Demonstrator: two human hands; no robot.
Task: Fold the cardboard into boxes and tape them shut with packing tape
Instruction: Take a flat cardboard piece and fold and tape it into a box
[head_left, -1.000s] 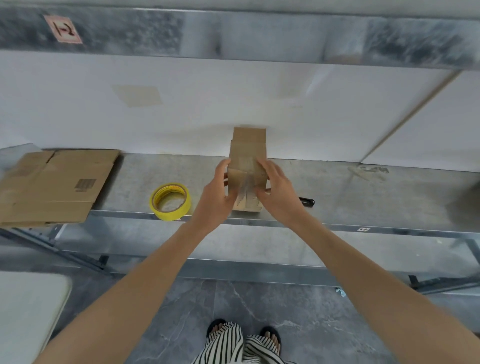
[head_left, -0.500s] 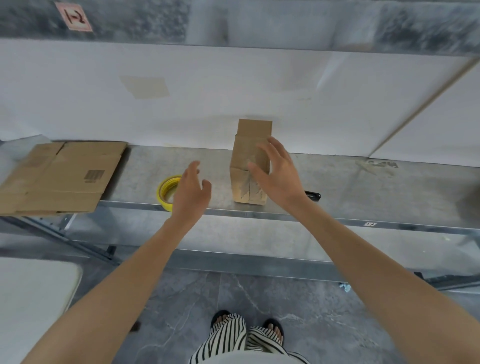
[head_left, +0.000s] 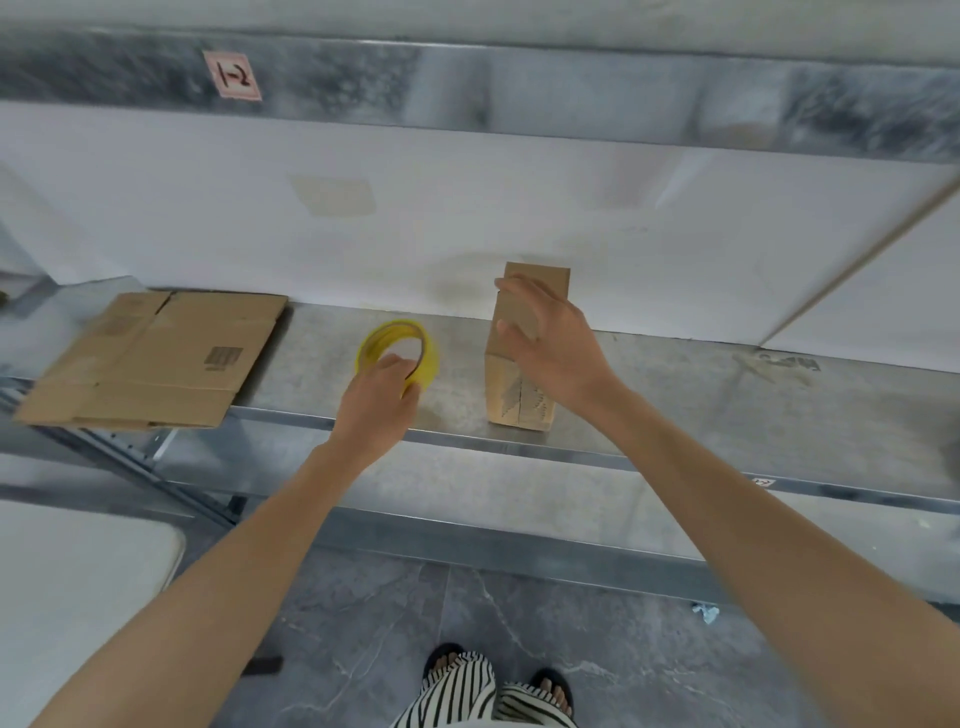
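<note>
On the metal shelf (head_left: 675, 395) a small cardboard box (head_left: 519, 384) stands upright near the front edge, its near face crossed with clear tape. The right hand (head_left: 550, 343) rests against the box's upper part, fingers (head_left: 511, 291) spread loosely, not clenched. Left of the box, the left hand (head_left: 376, 410) closes its fingers on the near rim of the yellow tape roll (head_left: 397, 351). Flat cardboard (head_left: 156, 358) lies further left, overhanging the shelf edge.
</note>
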